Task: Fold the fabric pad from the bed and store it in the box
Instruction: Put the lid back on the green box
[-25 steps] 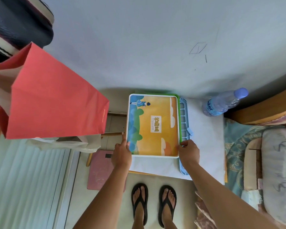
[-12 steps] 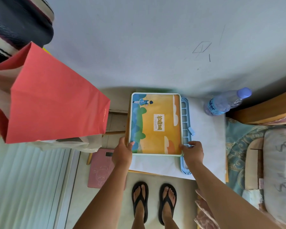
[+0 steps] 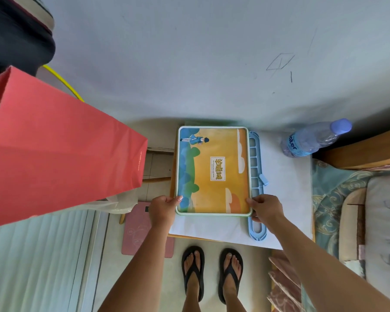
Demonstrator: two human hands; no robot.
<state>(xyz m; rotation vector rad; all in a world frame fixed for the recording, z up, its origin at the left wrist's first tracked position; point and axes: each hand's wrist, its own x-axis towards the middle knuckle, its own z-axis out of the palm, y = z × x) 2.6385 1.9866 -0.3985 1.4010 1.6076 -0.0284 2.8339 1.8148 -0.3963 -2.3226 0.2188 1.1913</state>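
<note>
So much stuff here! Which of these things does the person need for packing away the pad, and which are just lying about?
Part of the job:
- box with the picture lid, lid on
- left hand and right hand, holding its near corners
- bed, where the pad came from

Just lying about:
- water bottle
- blue plastic rack
- red paper bag
- pink mat

Soft even daylight, faint shadow along wall base, fisheye bending at edges, top-left corner blurred

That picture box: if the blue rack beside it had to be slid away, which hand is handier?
The right hand, probably. It grips the box's near right corner and already overlaps the blue plastic rack lying along that side. The left hand holds the opposite corner.
</note>
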